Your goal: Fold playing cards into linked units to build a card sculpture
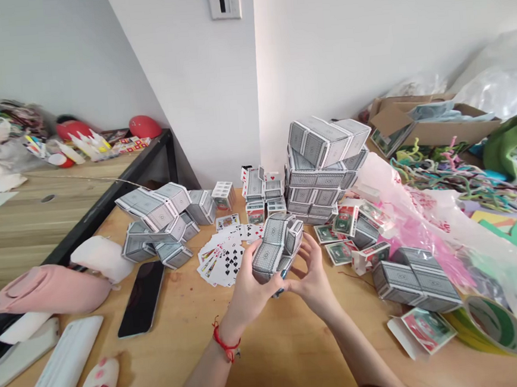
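Note:
A block folded from playing cards (274, 246), its grey patterned backs outward, is held above the middle of the table. My left hand (255, 277), with a red string bracelet at the wrist, grips its left and near side. My right hand (312, 276) closes on its right side, thumb near the lower edge. The block's underside is hidden. Behind my left hand, loose playing cards (223, 262) lie fanned out, face up. A tall stack of similar card blocks (323, 170) stands behind and to the right, and a lower pile of card blocks (157, 219) sits at the left.
A black phone (141, 299), a white keyboard (62, 370) and a pink case (51, 289) lie at the left. On the right are card boxes (345, 219), more card blocks (415, 279), a tape roll (492, 325) and a pink plastic bag (449, 226). A wall (215, 101) rises behind.

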Motion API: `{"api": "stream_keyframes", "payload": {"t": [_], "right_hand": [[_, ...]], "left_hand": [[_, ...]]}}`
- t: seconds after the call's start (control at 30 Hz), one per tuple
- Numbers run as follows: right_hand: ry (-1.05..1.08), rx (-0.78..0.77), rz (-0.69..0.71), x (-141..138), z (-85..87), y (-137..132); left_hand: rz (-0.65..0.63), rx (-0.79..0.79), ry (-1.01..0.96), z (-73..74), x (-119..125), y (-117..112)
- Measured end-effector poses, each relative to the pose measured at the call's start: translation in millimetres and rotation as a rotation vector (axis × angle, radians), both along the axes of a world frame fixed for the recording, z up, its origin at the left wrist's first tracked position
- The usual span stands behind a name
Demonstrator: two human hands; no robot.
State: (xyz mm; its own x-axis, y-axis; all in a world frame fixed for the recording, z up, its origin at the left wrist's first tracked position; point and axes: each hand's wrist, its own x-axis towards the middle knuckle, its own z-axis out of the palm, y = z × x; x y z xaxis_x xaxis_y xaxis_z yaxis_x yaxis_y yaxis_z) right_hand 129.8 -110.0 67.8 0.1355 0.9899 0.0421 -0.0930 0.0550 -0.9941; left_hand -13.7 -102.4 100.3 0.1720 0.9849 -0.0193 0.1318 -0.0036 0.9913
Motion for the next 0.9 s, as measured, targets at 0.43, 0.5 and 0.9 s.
{"api": "stream_keyframes", "payload": {"t": [0.43, 0.5, 0.9], "right_hand": [[0.503, -0.453, 0.039, -5.2, -4.5, -8.9], [0.548, -0.550, 0.077, -6.2, -1.1, -9.3], [0.675, -0.593, 0.097, -11.4, -12.7, -11.7]], "left_hand": [[0.013, 0.153, 0.189, -12.0, 3.1, -8.6], [0.003, 0.167, 0.217, -17.3, 4.3, -10.4], [-0.048, 0.099, 0.225, -21.9, 6.1, -11.7]]}}
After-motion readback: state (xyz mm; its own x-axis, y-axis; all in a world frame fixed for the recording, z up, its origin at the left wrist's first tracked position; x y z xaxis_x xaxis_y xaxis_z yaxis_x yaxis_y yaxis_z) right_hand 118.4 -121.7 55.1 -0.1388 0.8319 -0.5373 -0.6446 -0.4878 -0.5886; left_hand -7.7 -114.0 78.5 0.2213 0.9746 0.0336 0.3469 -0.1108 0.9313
